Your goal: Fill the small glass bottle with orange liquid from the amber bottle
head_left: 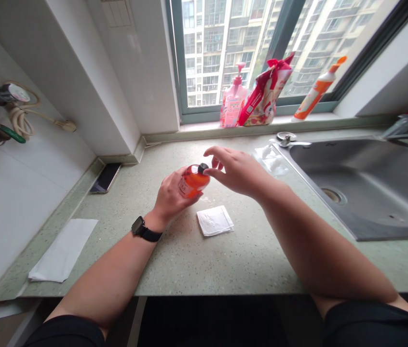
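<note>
Orange bottle [194,186]: in the left fingers' grip, cap end leaning toward the right fingertips; base hidden, can't tell if it rests on the counter [225,270].
Left hand [172,193]: fingers and thumb wrapped round the bottle body, firm-looking hold; label partly showing beside them.
Right hand [238,169]: thumb and forefinger spread well apart, other fingers loosely curled, nothing held; thumb tip right by the cap, contact can't be told.
Black cap [203,168]: on the bottle neck, at the right thumb tip; not off.
Liquid: orange, seen through the bottle wall; exact level unclear.
Done so far: bottle in hand, steadied by the left fingers, right fingers at the cap.
Not done: cap not removed; nothing seen pouring.
Folded tissue [214,220]: flat on counter, just nearer the body than the left fingertips, touched by neither hand.
Paper sheet [63,250]: well left of the left fingers.
Phone [106,178]: left of the left fingers, by the wall.
Sink [370,193]: well right of the right fingers.
Pink pump bottle [233,105]: beyond the right fingers, on the sill.
</note>
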A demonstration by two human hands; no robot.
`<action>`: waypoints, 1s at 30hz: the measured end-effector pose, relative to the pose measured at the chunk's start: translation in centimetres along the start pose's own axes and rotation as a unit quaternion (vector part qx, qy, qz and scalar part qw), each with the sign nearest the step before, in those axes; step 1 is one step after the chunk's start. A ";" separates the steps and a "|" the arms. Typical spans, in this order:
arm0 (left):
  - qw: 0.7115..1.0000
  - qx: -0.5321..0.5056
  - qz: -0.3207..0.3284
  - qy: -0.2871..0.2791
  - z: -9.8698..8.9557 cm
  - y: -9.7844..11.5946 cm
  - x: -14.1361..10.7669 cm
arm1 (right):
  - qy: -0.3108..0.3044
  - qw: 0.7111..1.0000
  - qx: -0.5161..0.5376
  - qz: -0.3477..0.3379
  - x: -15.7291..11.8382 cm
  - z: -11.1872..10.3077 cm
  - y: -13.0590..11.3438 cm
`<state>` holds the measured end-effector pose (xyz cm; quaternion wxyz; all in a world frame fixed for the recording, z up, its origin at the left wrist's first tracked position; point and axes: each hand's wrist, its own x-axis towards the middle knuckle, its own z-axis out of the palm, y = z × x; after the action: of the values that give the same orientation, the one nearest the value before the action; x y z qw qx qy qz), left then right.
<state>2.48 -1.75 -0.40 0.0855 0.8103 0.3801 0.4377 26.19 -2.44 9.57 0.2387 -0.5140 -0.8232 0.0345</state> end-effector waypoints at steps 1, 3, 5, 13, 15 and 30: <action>1.000 -0.001 -0.002 0.005 0.0 0.0 0.0 | 0.001 1.000 -0.009 0.003 0.1 -0.2 0.3; 1.000 0.000 -0.004 0.010 0.0 -0.1 0.0 | 0.003 1.000 -0.024 0.005 0.1 -0.7 0.7; 1.000 0.004 -0.001 0.006 0.1 -0.3 0.0 | 0.006 1.000 -0.024 0.000 0.0 -0.9 0.8; 1.000 0.015 0.013 -0.009 0.2 -0.5 0.0 | -0.028 0.998 -0.053 0.012 0.0 -0.5 -0.1; 1.000 0.011 0.004 -0.007 0.1 -0.5 0.1 | -0.033 0.997 -0.062 0.015 0.1 -0.7 0.3; 0.998 0.052 0.035 -0.013 0.0 -0.5 0.0 | -0.033 0.997 -0.001 -0.074 -0.3 -0.6 -0.2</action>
<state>2.27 -1.40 -0.62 0.0331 0.8320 0.3724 0.4098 26.34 -2.87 10.06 0.2127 -0.4507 -0.8663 0.0328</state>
